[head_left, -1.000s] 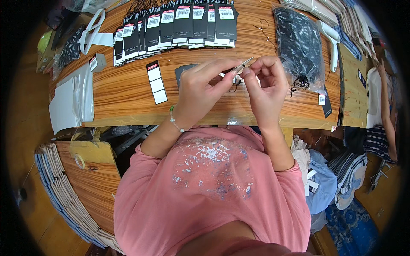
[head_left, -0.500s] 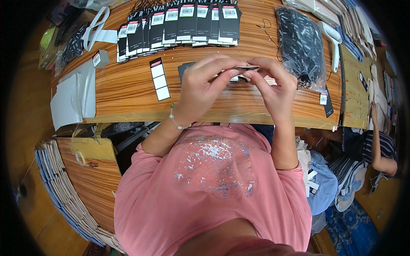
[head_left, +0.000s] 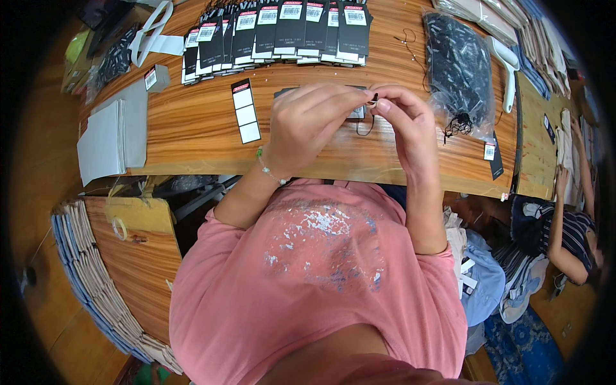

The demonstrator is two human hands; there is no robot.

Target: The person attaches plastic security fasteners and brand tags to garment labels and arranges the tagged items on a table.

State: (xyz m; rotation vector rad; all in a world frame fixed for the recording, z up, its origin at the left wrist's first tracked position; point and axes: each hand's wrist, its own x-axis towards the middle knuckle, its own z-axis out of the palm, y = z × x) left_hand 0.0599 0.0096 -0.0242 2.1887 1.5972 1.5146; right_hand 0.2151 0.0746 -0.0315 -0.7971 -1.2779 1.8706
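Observation:
My left hand (head_left: 301, 122) and my right hand (head_left: 409, 122) meet over the table, both closed in a fingertip pinch. Between their fingertips is a black tag string (head_left: 366, 133), with a small black end piece sticking up and its loop hanging below. Just under the left fingers lies a dark hang tag (head_left: 356, 88), mostly covered by that hand; a pale label shows beside the fingers. To the left of my left wrist lies a black strip with white label panels (head_left: 246, 114).
Overlapping rows of black hang tags (head_left: 292, 32) lie at the back. A clear bag of black tag strings (head_left: 459, 70) and a white-handled tool (head_left: 507, 70) are at right. White sheets (head_left: 102, 141) lie left. Another person's arm (head_left: 558, 224) shows far right, near folded clothes.
The small flat piece between my fingertips is no longer seen there; a black string with its end piece is now pinched instead. My left fingers have straightened over the tag.

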